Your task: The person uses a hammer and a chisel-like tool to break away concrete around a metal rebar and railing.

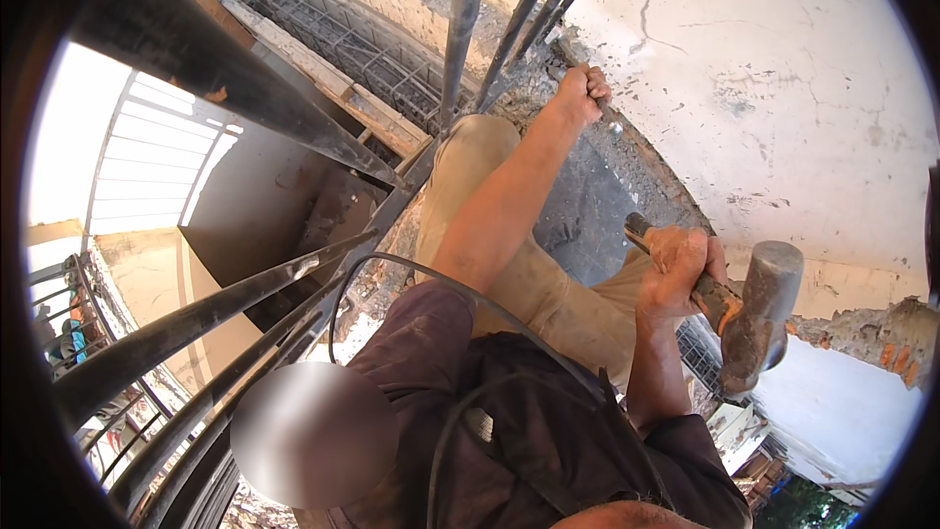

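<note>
Right hand [678,260]: closed firmly round the dark handle of a hammer [764,304], its blunt, worn steel head toward 4 o'clock. Left hand [586,93], 1 o'clock: fist tight round a mostly hidden tool [615,127], bright end showing. Nearby, rough crumbled masonry [658,168] edges a flat grey surface [586,204]. Outward: cracked, flaking plaster wall [764,88], 2 o'clock; round dark metal bars [196,333], 8 o'clock; rebar lattice [333,34], 11 o'clock.

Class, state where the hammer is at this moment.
In the head view, the hammer is right of centre, gripped in the right hand, with the cracked wall beyond it.
</note>
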